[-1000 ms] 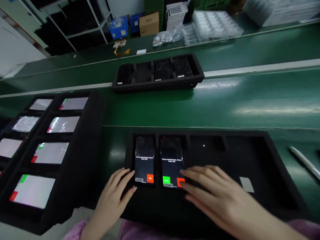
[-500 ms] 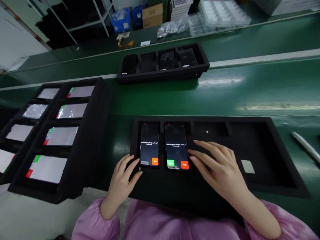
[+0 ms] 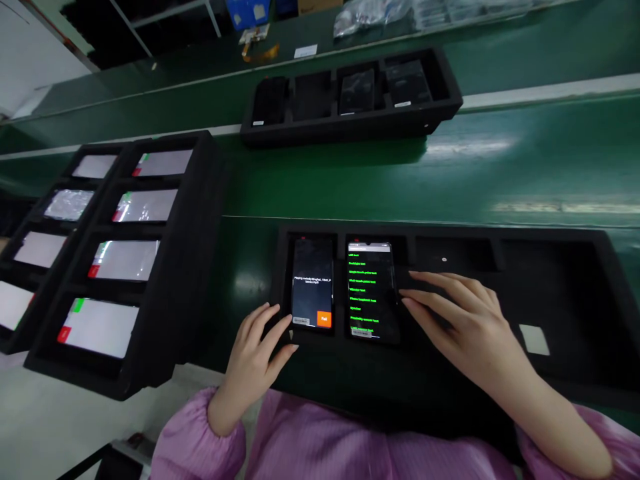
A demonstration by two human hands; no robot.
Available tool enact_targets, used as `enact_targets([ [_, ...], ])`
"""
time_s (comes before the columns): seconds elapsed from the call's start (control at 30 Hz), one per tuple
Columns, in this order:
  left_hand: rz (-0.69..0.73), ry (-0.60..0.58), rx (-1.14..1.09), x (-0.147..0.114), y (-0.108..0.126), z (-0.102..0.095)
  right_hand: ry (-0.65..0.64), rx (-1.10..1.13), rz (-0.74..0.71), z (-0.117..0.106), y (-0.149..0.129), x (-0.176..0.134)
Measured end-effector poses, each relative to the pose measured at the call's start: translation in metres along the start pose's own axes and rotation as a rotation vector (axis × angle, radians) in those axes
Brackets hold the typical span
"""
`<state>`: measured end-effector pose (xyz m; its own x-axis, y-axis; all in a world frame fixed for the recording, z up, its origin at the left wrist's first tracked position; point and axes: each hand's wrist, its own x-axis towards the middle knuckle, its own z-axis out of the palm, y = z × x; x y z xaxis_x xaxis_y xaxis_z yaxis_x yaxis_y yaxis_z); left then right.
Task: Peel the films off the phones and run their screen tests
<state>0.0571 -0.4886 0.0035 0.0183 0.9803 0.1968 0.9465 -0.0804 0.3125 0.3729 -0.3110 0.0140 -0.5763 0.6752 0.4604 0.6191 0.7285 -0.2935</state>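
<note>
Two smartphones lie face up in neighbouring slots of a black foam tray (image 3: pixel 450 240) in front of me. On the left smartphone (image 3: pixel 312 267) the screen shows a "Playing melody" line and an orange "Fail" box. The right smartphone (image 3: pixel 370 293) displays a list of tests in green letters. My left hand (image 3: pixel 257 350) is open at the lower left corner of the left phone, fingers apart on the tray's rim. Beside the right phone's right edge my right hand (image 3: pixel 463 327) is open, fingers spread, holding nothing.
To the left, stacked black trays (image 3: pixel 195 200) hold several phones with white screens. A further black tray (image 3: pixel 345 127) with dark phones stands across the green bench (image 3: pixel 320 180). A pale square (image 3: pixel 534 339) lies in my tray's right part. Plastic wrap (image 3: pixel 370 15) is at the back.
The right phone's screen has changed from the melody page with green and red boxes to the green test list. The view has shifted; both hands keep nearly the same places by the phones.
</note>
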Motion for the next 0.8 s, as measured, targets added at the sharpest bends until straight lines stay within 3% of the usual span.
enact_targets([
  [0.2, -0.001, 0.017, 0.071, -0.001, 0.005, 0.003, -0.008, 0.016, 0.0, 0.004, -0.002, -0.004],
  [0.37, 0.018, -0.048, 0.191, 0.004, 0.007, -0.004, -0.036, 0.005, -0.027, -0.001, 0.003, 0.004],
  [0.43, 0.02, -0.003, 0.189, 0.025, 0.002, -0.01, -0.075, -0.047, -0.045, -0.001, 0.003, 0.018],
  [0.53, -0.002, 0.078, 0.141, 0.078, -0.01, -0.009, -0.165, -0.18, -0.056, 0.009, 0.001, 0.047],
  [0.63, -0.005, 0.031, 0.102, 0.129, -0.02, 0.003, -0.221, -0.235, -0.042, 0.028, -0.001, 0.071],
  [0.7, 0.006, 0.023, 0.089, 0.143, -0.025, 0.011, -0.211, -0.23, -0.035, 0.037, -0.002, 0.076],
  [0.8, 0.075, 0.051, 0.06, 0.135, -0.03, 0.015, -0.199, -0.205, -0.067, 0.036, -0.004, 0.068],
])
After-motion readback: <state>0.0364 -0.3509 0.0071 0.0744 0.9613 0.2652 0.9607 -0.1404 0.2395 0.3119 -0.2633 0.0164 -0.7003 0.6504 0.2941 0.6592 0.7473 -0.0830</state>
